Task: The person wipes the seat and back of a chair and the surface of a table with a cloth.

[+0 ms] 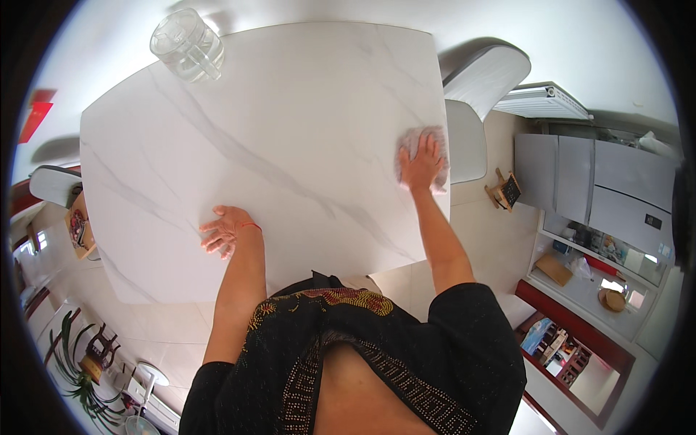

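Note:
A white table [304, 109] with grey marble-like veins spreads out before me. My right hand [422, 164] lies flat on a greyish-pink cloth [405, 142], pressing it to the tabletop at the right edge. Part of the cloth is hidden under the palm and fingers. On the left, near the side closest to me, my left hand [224, 231] is spread with nothing in it, apparently resting on the table. A thin red cord bracelet [251, 224] circles that wrist. Far from both hands, at the back left, stands a clear glass pitcher [187, 46] holding some clear liquid.
A grey chair [468, 138] stands against the table's right side, and another chair [54, 185] is at the left. Beyond the right side are a small folding stool [504, 190], a white radiator [544, 100] and a grey refrigerator [576, 174]. A potted plant [81, 386] stands lower left.

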Demonstrator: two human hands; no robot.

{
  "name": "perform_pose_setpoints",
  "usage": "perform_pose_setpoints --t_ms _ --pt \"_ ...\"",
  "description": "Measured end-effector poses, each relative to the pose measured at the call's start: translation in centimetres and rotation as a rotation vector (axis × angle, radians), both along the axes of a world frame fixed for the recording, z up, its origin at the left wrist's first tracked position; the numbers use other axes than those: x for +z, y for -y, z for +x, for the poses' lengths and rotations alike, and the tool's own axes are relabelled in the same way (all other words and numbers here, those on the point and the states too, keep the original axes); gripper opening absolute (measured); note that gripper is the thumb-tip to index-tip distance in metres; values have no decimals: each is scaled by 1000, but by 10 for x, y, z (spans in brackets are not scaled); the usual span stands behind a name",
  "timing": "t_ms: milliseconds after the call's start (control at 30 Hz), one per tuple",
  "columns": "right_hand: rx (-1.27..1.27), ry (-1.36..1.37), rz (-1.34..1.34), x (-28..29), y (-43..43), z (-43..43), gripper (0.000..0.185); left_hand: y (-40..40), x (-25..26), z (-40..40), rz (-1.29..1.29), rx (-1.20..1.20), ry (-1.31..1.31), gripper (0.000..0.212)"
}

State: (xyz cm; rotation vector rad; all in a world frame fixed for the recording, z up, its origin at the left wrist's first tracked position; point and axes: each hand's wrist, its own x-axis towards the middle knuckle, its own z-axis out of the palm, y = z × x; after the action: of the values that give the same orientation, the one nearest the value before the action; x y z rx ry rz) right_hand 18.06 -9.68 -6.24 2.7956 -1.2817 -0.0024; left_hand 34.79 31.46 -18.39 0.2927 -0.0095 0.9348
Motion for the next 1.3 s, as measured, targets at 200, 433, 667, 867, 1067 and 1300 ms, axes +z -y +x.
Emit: perform_pose_setpoints --t_ms 200,433,667,867,1067,1300 --pt "-364 78 83 8 51 149 73 -10 12 1 651 4 -1118 68" --pt "87 83 192 10 -29 252 70 33 80 26 1315 7 -2247 67" --pt "499 79 340 27 -130 159 66 36 102 32 1455 -20 -2528 68" --pt "192 123 17 -4 -23 96 70 29 92 27 1429 -32 -2480 66" --pt "-267 133 90 -2 83 175 74 33 91 29 1436 -24 -2498 66" --pt "-58 111 213 14 11 309 69 45 108 32 1498 -65 -2510 67"
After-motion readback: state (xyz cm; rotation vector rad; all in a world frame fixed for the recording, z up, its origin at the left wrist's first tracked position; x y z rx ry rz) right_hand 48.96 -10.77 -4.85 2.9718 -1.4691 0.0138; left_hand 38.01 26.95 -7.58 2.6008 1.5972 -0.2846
